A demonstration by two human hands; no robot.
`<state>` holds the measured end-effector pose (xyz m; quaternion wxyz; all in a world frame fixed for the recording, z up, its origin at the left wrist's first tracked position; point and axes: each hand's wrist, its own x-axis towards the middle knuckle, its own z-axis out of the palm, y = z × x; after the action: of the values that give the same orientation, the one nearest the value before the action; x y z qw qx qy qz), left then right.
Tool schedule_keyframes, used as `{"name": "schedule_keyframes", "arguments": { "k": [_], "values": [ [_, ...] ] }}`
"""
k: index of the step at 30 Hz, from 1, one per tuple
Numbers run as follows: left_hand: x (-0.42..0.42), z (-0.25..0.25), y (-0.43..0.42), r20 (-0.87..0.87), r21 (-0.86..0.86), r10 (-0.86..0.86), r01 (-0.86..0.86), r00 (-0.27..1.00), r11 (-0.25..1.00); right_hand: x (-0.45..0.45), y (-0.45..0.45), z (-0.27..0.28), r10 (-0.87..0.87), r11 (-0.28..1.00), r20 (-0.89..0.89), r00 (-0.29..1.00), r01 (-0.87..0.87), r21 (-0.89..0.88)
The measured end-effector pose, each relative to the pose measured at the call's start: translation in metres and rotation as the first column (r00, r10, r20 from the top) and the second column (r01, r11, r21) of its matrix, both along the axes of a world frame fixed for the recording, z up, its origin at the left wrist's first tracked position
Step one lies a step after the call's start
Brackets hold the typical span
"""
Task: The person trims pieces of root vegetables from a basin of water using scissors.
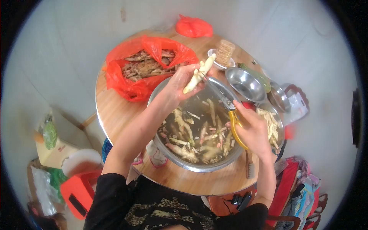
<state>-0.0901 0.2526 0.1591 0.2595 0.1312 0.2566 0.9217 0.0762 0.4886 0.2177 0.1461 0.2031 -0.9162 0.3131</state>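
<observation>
- Printed black shirt (165, 203) on us lay nearest the camera, at the lower edge of the view, with both bare forearms reaching forward from its sleeves.
- Our left grip (183, 82) was closed, pinching a pale, knobbly root (200, 74) that we held tilted in the air above the far rim of a metal basin (203, 168).
- Our right grip (251, 128) was wrapped about the yellow handles of a pair of scissors (238, 130); the blades pointed up and left, tips at the root, though we could not tell whether they were parted.
- Below our hands, the basin stood on the round wooden bench (111, 115), holding murky water and many pale root pieces (184, 126), some tinged pink.
- Behind our left forearm we had an open red bag (122, 88) filled with brown, knobbly roots (140, 71).
- Beyond the basin, we saw a small red bundle (193, 27) and a clear container (225, 51) standing in a white bowl (211, 53).
- To our right stood a shiny steel bowl (245, 84), beside a long green vegetable (256, 76), and nearer us a bowl of pale strips (271, 126).
- Just beside the basin's near right side lay a brush (250, 168).
</observation>
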Motion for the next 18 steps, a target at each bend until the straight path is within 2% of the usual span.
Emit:
{"name": "schedule_keyframes", "arguments": {
  "k": [1,4,8,10,11,13,16,18],
  "values": [
    [0.001,0.000,0.001,0.000,-0.001,-0.001,0.001,1.000,1.000,-0.003,0.001,-0.005,0.040,0.996,0.009,0.999,-0.039,-0.078],
    [0.006,0.003,0.002,-0.022,0.051,-0.019,0.020,1.000,0.998,-0.004,0.003,-0.008,0.043,0.996,0.102,0.994,-0.035,-0.083],
    [0.008,0.002,0.004,-0.074,-0.025,-0.037,0.036,0.997,0.999,-0.003,-0.001,-0.004,0.041,0.991,0.144,0.989,-0.022,-0.130],
    [0.005,-0.002,0.004,-0.108,-0.073,-0.045,0.037,0.993,0.997,-0.007,0.000,-0.007,0.008,0.959,0.169,0.986,0.041,-0.282],
    [0.004,-0.005,0.004,-0.064,-0.097,-0.045,0.038,0.997,0.995,-0.008,0.001,-0.007,0.008,0.958,0.170,0.985,0.041,-0.283],
    [0.003,-0.005,0.002,-0.019,-0.123,-0.042,0.039,0.999,0.992,-0.011,0.005,-0.006,-0.005,1.000,0.002,1.000,0.005,-0.017],
    [0.003,-0.001,0.000,-0.039,-0.123,-0.030,0.025,0.999,0.992,-0.007,0.003,-0.008,-0.048,0.999,0.092,0.995,0.047,0.008],
    [0.007,0.001,0.000,-0.050,-0.099,-0.002,-0.003,0.999,0.995,-0.002,-0.002,-0.004,-0.006,0.999,0.076,0.997,0.002,0.045]
  ]
}}
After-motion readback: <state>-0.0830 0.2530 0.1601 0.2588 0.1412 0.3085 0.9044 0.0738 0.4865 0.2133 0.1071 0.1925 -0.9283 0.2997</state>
